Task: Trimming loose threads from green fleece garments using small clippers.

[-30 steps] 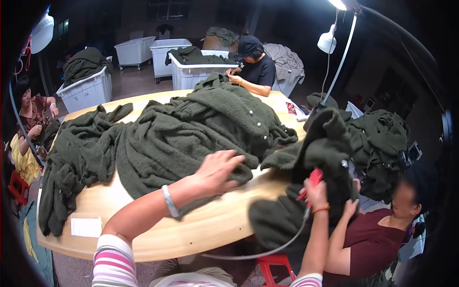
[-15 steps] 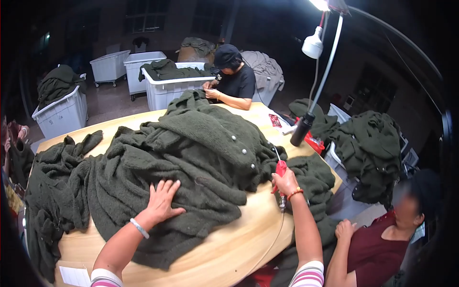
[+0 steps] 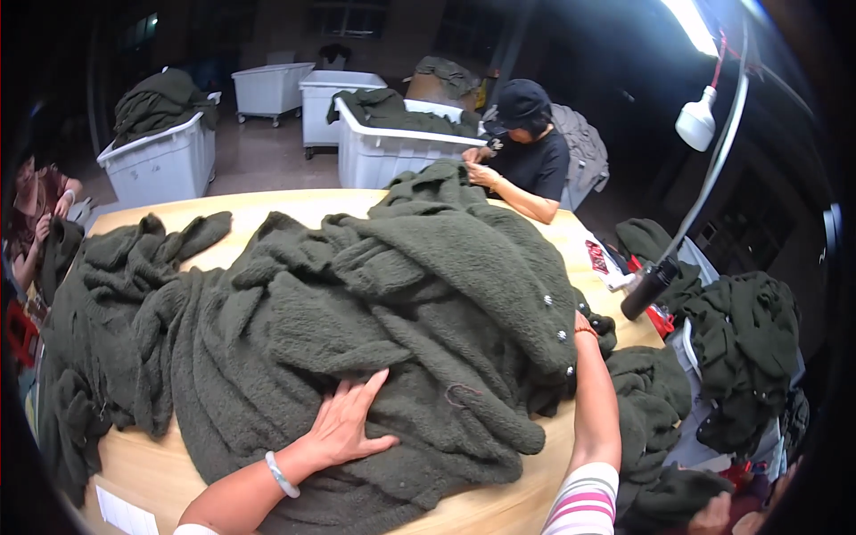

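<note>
Dark green fleecy garments [image 3: 267,330] lie heaped across the wooden table [image 3: 294,198], with shiny buttons [image 3: 561,335] along one front edge at the right. My left hand [image 3: 349,423] rests on the cloth, fingers stretched and thumb apart, holding nothing. A loose thread [image 3: 462,395] shows on a fold to its right. My right hand [image 3: 582,323] reaches beyond the buttoned edge at the heap's far right. Its fingers are hidden by the cloth, and the red air blow gun is out of sight.
Across the table a person in black [image 3: 526,152] handles cloth. Another person [image 3: 40,209] sits at the left; a third person's hands [image 3: 713,515] show lower right. White carts [image 3: 156,165] stand behind. A black lamp base [image 3: 650,289] and a garment pile [image 3: 744,348] are at right.
My view has swung, shifting the scene rightward. My right hand, earlier gripping the red air blow gun beside the heap, has moved farther away behind the buttoned edge. My left hand stays on the cloth.
</note>
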A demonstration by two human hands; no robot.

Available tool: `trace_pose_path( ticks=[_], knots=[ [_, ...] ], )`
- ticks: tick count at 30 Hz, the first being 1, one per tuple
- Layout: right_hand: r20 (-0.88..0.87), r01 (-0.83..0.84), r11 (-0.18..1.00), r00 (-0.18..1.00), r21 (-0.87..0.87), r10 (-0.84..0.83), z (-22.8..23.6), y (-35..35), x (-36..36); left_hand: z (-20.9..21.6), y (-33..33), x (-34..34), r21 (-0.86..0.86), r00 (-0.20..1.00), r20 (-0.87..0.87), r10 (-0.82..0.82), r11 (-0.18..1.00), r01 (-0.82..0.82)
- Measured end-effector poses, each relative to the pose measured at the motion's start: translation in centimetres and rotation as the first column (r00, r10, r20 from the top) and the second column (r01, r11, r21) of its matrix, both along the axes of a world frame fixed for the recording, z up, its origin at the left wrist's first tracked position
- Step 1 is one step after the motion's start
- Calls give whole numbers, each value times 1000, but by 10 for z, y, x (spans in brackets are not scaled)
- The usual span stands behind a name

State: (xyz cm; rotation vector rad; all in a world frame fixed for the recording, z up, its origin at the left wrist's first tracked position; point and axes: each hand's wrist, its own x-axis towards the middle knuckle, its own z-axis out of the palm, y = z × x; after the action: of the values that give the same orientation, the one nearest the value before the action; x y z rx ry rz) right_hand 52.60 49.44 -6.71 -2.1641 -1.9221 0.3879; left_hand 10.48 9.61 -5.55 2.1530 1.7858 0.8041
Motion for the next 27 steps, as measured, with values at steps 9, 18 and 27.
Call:
trace_pose_path(
  ticks=[9,18,27],
  knots=[
    [-376,-704,710,660,-10,650,7,-158,-125,-13,-1,-23,-147,962,221,163,980,-132],
    [-225,-667,731,742,-144,632,57,-361,-114,-9,-96,-34,1,964,257,-73,997,76],
    [-336,-620,770,764,-150,551,46,-482,-123,15,-202,-96,-37,991,-98,95,994,-99]
  ],
)
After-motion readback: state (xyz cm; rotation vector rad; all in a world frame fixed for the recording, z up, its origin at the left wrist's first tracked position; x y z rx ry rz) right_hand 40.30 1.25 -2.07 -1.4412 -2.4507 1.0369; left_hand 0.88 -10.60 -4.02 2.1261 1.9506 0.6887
